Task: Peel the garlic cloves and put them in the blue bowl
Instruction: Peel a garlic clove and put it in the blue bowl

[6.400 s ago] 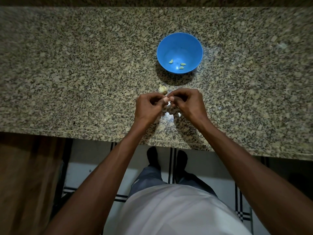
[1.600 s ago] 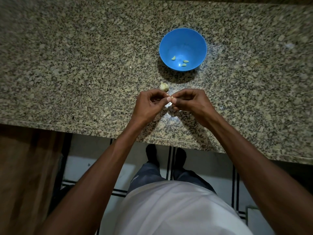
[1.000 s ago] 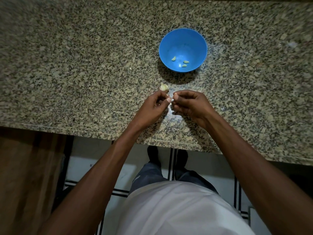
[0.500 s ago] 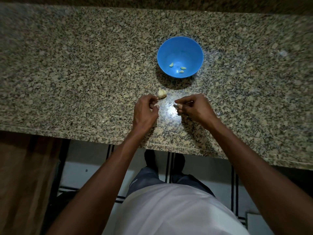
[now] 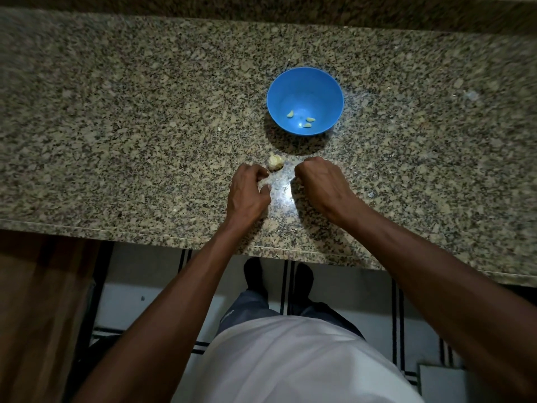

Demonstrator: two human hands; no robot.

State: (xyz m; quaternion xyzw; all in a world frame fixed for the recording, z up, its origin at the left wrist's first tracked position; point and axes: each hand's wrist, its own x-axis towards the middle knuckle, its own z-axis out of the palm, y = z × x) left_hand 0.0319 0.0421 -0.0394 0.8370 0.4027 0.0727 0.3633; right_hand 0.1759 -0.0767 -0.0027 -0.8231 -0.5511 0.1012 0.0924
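On the counter (image 5: 116, 126), the bowl (image 5: 305, 82) sits at twelve o'clock from the hands, with three cloves (image 5: 302, 119) in it. The garlic head (image 5: 275, 162) lies between bowl and left hand (image 5: 248, 190), at seven o'clock from the bowl. The right hand (image 5: 319, 184) lies at three o'clock from the left.

The curled fingers of the right hand (image 5: 319, 181) fold under its back, so whether they hold anything cannot be told. The left hand (image 5: 248, 191) also turns its back to the camera; its fingertips reach toward the pale, partly broken garlic bulb (image 5: 275, 162), but contact with it cannot be told. The three small pale peeled garlic cloves (image 5: 302, 119) in the round blue plastic bowl (image 5: 331, 85) are too small for detail. The speckled granite surface (image 5: 116, 126) is cut off at the left and right edges, blurred toward its far corners.
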